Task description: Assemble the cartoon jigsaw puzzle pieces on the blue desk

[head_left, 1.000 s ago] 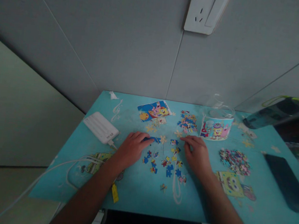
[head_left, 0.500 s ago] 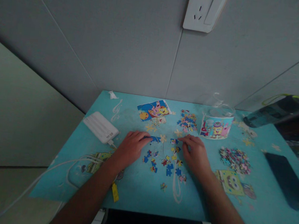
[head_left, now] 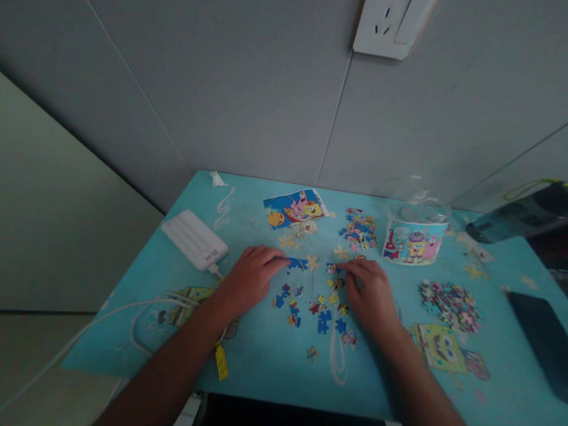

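Observation:
My left hand (head_left: 252, 275) is closed, its fingertips on the left end of a short blue strip of jigsaw puzzle pieces (head_left: 299, 264). Across a small gap lies a blue and yellow jigsaw puzzle piece (head_left: 331, 268), pinched at its right side by my right hand (head_left: 371, 290). Both hands rest low over the table. Between and below them lie several loose blue, yellow and red puzzle pieces (head_left: 324, 321). A picture card (head_left: 294, 207) of cartoon figures lies behind the hands.
Two heaps of puzzle pieces (head_left: 359, 229) (head_left: 450, 305) lie on the blue table (head_left: 258, 378). A clear tub with a cartoon label (head_left: 414, 243), a bottle (head_left: 525, 213) and a dark phone-like slab (head_left: 547, 345) stand or lie right. A white power bank (head_left: 195, 239) with a cable lies left.
The view has shifted slightly, so everything sits a little further right. Both hands keep their places on the same pieces, with little movement to see.

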Demonstrator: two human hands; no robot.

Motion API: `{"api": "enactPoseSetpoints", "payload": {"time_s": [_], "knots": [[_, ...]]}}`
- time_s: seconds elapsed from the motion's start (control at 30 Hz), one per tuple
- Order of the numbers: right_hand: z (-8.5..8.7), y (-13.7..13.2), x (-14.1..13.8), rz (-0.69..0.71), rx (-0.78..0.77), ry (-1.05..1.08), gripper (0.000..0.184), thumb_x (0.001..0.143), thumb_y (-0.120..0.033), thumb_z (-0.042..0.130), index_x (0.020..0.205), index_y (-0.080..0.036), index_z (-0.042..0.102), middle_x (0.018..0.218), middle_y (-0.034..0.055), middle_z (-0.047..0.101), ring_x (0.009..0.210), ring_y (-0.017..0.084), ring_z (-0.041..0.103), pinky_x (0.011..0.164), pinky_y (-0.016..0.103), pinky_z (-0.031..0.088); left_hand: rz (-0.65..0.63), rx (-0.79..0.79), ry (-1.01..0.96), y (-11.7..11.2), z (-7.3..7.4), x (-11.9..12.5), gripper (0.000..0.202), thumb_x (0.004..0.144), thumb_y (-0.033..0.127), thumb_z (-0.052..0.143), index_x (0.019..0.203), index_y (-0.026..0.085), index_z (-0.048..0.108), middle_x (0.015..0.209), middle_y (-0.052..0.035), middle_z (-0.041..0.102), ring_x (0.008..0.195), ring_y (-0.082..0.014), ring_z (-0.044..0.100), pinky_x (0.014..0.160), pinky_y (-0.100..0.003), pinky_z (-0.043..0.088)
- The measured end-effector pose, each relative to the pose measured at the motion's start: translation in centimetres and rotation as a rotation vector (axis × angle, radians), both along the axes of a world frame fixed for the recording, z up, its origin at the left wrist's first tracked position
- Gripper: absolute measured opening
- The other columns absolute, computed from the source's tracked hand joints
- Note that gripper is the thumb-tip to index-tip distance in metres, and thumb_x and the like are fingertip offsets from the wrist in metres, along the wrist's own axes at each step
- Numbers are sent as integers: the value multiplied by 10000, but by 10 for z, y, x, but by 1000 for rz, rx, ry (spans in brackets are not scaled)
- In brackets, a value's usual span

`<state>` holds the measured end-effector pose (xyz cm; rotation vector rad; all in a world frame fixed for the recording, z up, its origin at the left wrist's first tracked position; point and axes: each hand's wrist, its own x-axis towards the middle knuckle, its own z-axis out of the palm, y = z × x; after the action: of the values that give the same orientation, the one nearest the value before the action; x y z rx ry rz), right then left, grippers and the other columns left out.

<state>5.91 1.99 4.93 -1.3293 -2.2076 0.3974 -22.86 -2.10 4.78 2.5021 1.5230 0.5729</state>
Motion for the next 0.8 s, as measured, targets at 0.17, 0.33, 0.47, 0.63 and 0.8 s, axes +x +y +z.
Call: {"api": "enactPoseSetpoints", "payload": {"time_s": [0.17, 0.33, 0.47, 0.63, 0.8], "knots": [[-1, 1, -1, 3, 6, 6, 317, 886, -111, 526, 1073, -242, 746, 1008, 69, 697, 956, 249, 599, 887, 407, 468, -63, 23, -22, -1, 4, -5, 304, 960, 173, 521, 1240, 248, 614, 1170, -58, 623, 1076, -225, 556, 937, -433, 427], [-2, 1, -1, 3, 11, 5, 323, 882, -114, 522, 1070, -244, 750, 1000, 72, 699, 950, 251, 601, 878, 412, 474, -166, -27, -23, -3, 9, -15, 231, 946, 355, 608, 1142, 244, 658, 1156, -55, 627, 1073, -221, 556, 971, -443, 399], [-1, 0, -1, 9, 14, 8, 321, 881, -121, 520, 1070, -242, 750, 998, 78, 701, 951, 257, 603, 881, 422, 476, -237, -71, -27, -4, 11, -13, 254, 903, 422, 664, 1087, 248, 683, 1145, -49, 627, 1072, -221, 556, 967, -431, 395], [0, -1, -2, 13, 6, 8, 326, 880, -112, 517, 1076, -237, 746, 995, 76, 700, 945, 255, 600, 883, 418, 473, -243, -97, -14, -5, 10, -7, 229, 908, 398, 662, 1086, 259, 700, 1138, -44, 625, 1083, -219, 552, 955, -411, 393], [1, -1, -3, 14, -4, 13, 324, 884, -112, 524, 1086, -241, 742, 1003, 72, 697, 955, 254, 599, 884, 408, 469, -234, -111, -15, -5, 9, -6, 221, 943, 358, 619, 1131, 264, 686, 1135, -39, 629, 1074, -209, 551, 958, -404, 391]]}}
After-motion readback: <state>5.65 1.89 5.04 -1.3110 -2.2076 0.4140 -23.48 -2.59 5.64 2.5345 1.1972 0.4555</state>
